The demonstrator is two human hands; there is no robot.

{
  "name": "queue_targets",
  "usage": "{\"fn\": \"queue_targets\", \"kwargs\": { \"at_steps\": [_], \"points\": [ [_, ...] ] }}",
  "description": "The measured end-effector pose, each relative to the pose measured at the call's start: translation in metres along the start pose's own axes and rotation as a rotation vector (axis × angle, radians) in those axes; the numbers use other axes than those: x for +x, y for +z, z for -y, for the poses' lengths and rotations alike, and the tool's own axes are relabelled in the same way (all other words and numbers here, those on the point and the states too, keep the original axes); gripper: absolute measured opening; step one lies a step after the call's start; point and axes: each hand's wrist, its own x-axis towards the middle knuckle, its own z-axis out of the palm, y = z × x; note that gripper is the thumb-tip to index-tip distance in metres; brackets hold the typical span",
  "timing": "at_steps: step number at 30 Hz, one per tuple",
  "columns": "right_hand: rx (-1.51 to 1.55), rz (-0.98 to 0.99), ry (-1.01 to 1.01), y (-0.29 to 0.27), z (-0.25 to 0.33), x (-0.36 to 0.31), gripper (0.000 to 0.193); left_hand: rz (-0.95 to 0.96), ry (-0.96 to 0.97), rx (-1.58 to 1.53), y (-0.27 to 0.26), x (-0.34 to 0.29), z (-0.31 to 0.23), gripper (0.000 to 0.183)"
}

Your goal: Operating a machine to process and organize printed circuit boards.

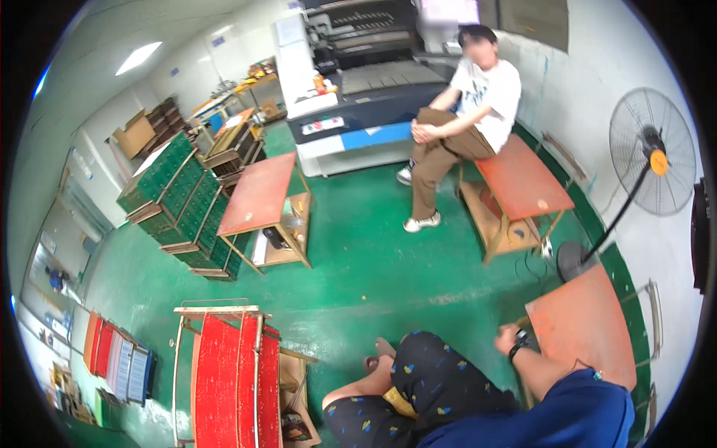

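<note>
My right hand [508, 340], with a dark watch [518, 342] at the wrist, is at the near left edge of an orange-topped table [579, 321]. It is small and blurred, so I cannot make out whether its fingers are curled or apart, or whether it touches the table. A dark blue sleeve [538, 418] covers my upper right arm. My left hand is out of the picture. I am seated, in dark patterned shorts [448, 373], one bare leg [358, 387] bent in front of me.
Red panels in a metal frame [224, 373] stand at lower left. A standing fan [653, 153] is on the right. Ahead, a person [489, 97] sits on another orange-topped table [526, 175], hands clasped on a knee, beside a large machine [373, 112]. Green crates [179, 201] are stacked at left.
</note>
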Motion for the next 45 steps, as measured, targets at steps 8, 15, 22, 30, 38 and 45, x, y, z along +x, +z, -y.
{"fn": "queue_targets", "kwargs": {
  "at_steps": [8, 15, 22, 30, 38, 45],
  "points": [
    [-0.062, 0.072, -0.970, 0.033, 0.267, -0.066, 0.035, -0.431, 0.030, -0.399, -0.067, -0.021, -0.069, 0.023],
    [-0.123, 0.027, -1.234, 0.084, 0.298, -0.088, 0.029, -0.234, 0.060, -0.359, -0.042, -0.029, -0.075, 0.026],
    [-0.142, 0.102, -1.169, 0.075, 0.301, -0.087, 0.038, -0.171, 0.009, -0.415, -0.031, -0.025, -0.092, 0.029],
    [-0.138, 0.101, -1.007, 0.063, 0.286, -0.079, 0.037, -0.026, -0.310, -0.453, -0.084, -0.029, -0.129, 0.038],
    [-0.038, 0.078, -0.818, 0.052, 0.264, -0.072, 0.039, 0.046, -0.228, -0.371, -0.096, -0.011, -0.114, 0.038],
    [-0.090, 0.061, -0.866, 0.057, 0.279, -0.083, 0.038, -0.171, 0.118, 0.078, 0.095, -0.029, 0.120, 0.036]
  ]
}}
